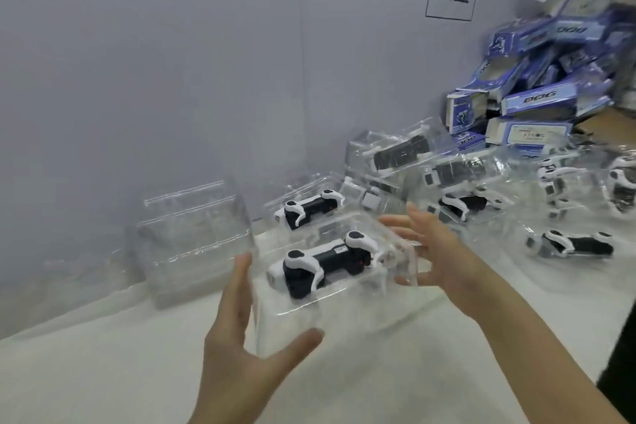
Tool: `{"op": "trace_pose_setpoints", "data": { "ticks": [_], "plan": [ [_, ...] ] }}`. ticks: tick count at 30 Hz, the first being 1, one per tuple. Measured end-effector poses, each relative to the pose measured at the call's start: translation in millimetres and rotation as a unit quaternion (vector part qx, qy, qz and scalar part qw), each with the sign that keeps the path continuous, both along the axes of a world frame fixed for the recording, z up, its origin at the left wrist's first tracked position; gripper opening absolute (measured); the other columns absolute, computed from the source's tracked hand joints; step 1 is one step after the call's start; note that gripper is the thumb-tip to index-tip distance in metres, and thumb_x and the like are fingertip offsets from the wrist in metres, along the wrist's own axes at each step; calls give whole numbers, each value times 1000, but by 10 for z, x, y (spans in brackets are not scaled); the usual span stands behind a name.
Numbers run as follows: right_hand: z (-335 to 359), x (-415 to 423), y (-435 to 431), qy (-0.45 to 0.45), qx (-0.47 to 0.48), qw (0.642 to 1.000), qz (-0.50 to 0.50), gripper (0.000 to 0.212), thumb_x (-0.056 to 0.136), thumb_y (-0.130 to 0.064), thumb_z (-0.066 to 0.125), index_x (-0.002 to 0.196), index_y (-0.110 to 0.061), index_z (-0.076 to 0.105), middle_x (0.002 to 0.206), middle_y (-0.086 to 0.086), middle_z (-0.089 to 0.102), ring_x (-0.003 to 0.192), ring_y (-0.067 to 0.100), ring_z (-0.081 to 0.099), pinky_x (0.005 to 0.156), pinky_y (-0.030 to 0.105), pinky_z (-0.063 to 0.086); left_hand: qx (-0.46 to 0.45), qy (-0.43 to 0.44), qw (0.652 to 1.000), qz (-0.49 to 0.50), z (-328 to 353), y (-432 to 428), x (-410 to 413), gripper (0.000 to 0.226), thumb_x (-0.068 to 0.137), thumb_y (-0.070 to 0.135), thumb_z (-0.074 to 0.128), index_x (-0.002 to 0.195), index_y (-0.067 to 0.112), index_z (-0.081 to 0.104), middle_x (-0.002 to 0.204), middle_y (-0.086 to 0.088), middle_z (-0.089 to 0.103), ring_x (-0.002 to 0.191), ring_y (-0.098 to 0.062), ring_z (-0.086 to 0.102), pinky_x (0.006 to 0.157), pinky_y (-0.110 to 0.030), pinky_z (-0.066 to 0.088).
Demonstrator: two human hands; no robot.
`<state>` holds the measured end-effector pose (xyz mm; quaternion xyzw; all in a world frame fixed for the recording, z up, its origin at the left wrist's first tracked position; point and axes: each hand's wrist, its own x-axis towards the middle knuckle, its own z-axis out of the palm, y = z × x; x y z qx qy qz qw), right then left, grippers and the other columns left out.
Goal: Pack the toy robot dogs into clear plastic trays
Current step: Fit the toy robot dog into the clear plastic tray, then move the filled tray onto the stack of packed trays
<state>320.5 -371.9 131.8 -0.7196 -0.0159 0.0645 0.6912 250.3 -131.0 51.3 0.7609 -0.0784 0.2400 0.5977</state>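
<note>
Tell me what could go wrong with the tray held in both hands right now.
1. The left hand and right hand only press the tray between straight fingers; the slick plastic may slip.
2. The tray looks tilted, so the toy dog might shift out of its seat.
3. The packed trays behind lie heaped loosely; adding one could topple them.

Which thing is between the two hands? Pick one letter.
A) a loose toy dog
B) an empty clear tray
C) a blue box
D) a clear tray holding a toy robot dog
D: the clear tray between the left hand and right hand has a toy robot dog lying in it.
</note>
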Motion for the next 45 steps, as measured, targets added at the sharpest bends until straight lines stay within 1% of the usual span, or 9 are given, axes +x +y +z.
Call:
{"op": "trace_pose_setpoints", "data": {
  "ticks": [5,8,11,18,21,31,38,43,45],
  "plan": [
    [-95,244,-259,-146,-34,986,-72,63,62,-67,63,119,-43,60,123,-21,60,114,-10,54,91,18,42,16,31,997,-65,69,-549,640,108,48,73,82,136,68,20,146,48,17,138,19,15,110,-14,20],
    [-362,419,-352,-177,-245,944,-135,60,89,-48,64,142,-27,48,156,-1,33,142,10,28,113,34,31,62,92,990,-85,-56,-748,839,115,62,58,84,138,65,-1,156,34,7,146,7,2,116,-22,14],
    [-643,415,-371,-246,-366,870,-221,63,92,-45,59,149,-28,38,160,3,16,139,10,11,110,36,24,-7,120,986,-118,-160,-938,932,122,56,71,81,137,69,-10,159,27,-9,147,2,-10,122,-41,10],
    [-905,450,-815,-151,-29,906,-394,90,77,-49,60,154,-25,20,160,4,18,147,19,14,120,48,18,-37,172,979,-100,-88,-1413,1002,92,73,80,42,130,65,-29,154,17,-34,137,-7,-35,116,-50,-8],
    [-951,700,-1123,-58,123,927,-349,68,94,-38,56,152,-42,20,160,-5,20,147,23,20,114,53,23,-46,203,973,-97,-62,-1508,1091,98,71,80,45,132,63,-29,154,12,-37,140,-14,-34,116,-55,-5],
    [-917,1348,-1589,21,136,943,-304,67,94,-51,52,148,-57,13,161,-10,18,148,24,19,106,54,32,-17,268,950,-158,107,-1885,1421,95,67,83,48,115,69,-33,148,2,-47,140,-41,-33,112,-64,-7],
    [-1049,1262,-1825,-36,-3,954,-297,60,104,-26,45,156,-33,16,162,-4,17,144,32,29,107,43,33,-98,210,953,-196,-21,-1771,1424,82,85,64,51,138,63,-12,158,13,-28,143,-13,-31,119,-52,-3],
    [-1228,970,-1616,-101,-45,920,-376,61,97,-24,57,151,-22,30,132,0,39,119,18,42,96,36,37,-167,165,966,-107,-198,-1397,1225,62,97,25,58,137,60,26,154,23,23,142,-2,18,117,-36,21],
    [-1177,857,-1399,-160,-55,897,-408,57,93,-18,63,144,-19,37,142,4,41,123,22,46,97,38,37,-192,158,968,-36,-251,-1099,1118,52,95,12,58,123,54,44,138,29,38,131,-3,34,105,-31,33]
  ]
}}
